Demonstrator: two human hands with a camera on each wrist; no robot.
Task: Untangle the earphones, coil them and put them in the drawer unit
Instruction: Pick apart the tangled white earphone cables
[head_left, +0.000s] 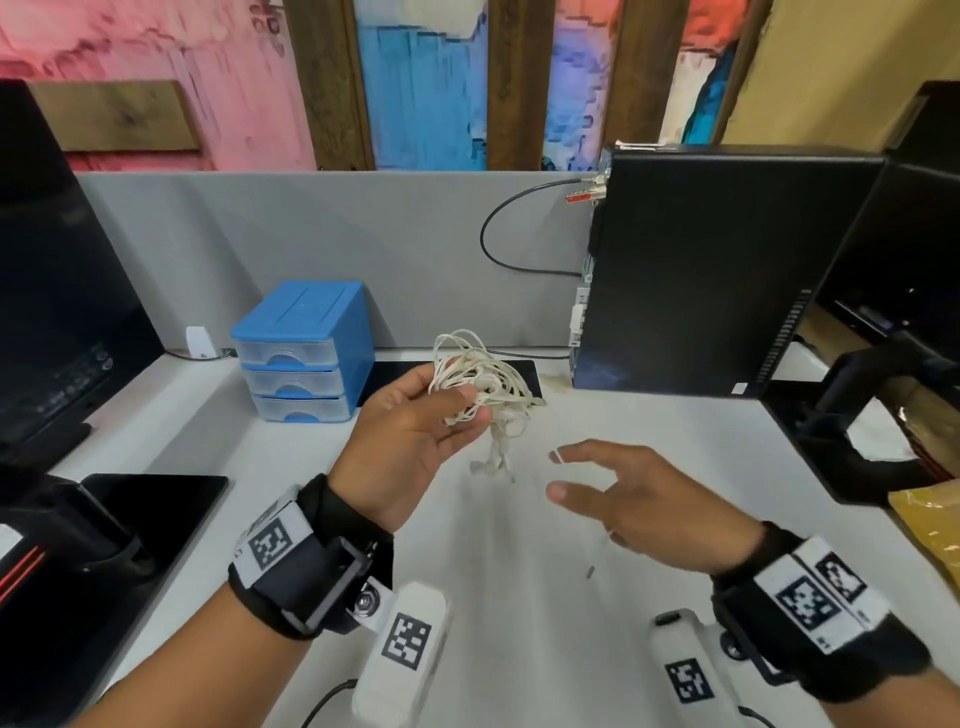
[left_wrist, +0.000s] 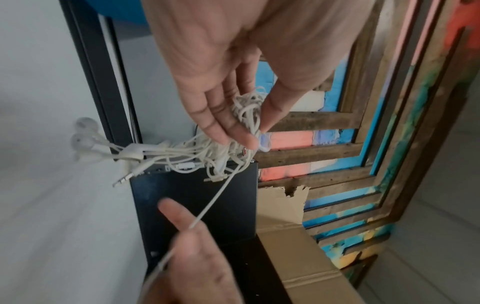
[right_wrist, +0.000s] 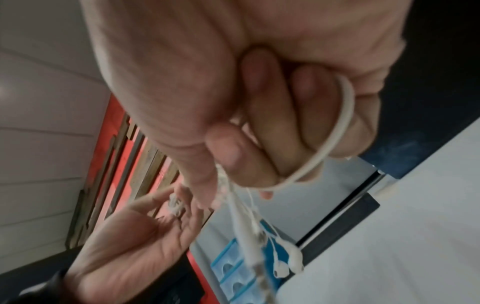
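Note:
A tangle of white earphones (head_left: 483, 379) is pinched in my left hand (head_left: 457, 410), raised above the white desk (head_left: 519, 597). The earbuds (left_wrist: 85, 139) and jack plugs stick out of the bundle (left_wrist: 207, 152). One strand (left_wrist: 215, 197) runs from the bundle to my right hand (head_left: 582, 478), lower and to the right. Its curled fingers (right_wrist: 259, 144) have the cord (right_wrist: 337, 133) looped round them. A cord end (head_left: 589, 571) dangles beneath that hand. The blue drawer unit (head_left: 304, 353) stands at the back left with its three clear drawers closed.
A black computer tower (head_left: 727, 270) stands at the back right, a cable looping from it. A dark monitor (head_left: 52, 286) and a black pad (head_left: 156, 519) fill the left side. A black monitor arm (head_left: 857, 415) and a brown package (head_left: 930, 535) lie at the right.

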